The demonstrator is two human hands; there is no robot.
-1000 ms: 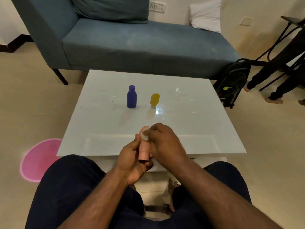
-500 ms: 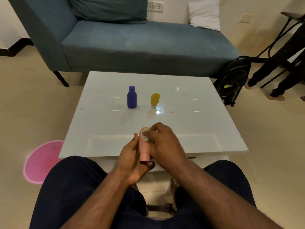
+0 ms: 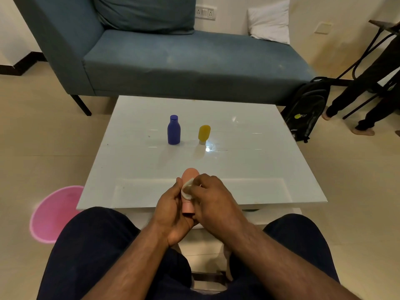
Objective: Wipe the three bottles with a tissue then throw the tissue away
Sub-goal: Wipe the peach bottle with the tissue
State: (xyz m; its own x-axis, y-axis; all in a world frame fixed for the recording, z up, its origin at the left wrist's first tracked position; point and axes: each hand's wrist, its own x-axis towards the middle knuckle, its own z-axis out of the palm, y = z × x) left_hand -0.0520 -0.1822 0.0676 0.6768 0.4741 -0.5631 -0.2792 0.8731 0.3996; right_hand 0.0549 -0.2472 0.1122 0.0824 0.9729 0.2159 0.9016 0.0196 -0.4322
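Observation:
My left hand grips a small pink bottle held cap-down over the near edge of the white table. My right hand presses a white tissue against the bottle's side; most of the bottle is hidden by both hands. A blue bottle stands upright at the table's middle. Just to its right a yellow bottle stands on its white cap.
A pink bin sits on the floor left of the table. A blue sofa lies behind the table. A black backpack leans at the table's far right, and a person's legs stand beyond it.
The tissue under my right hand has slid a little lower down the pink bottle, baring its rounded top. The other two bottles have not moved.

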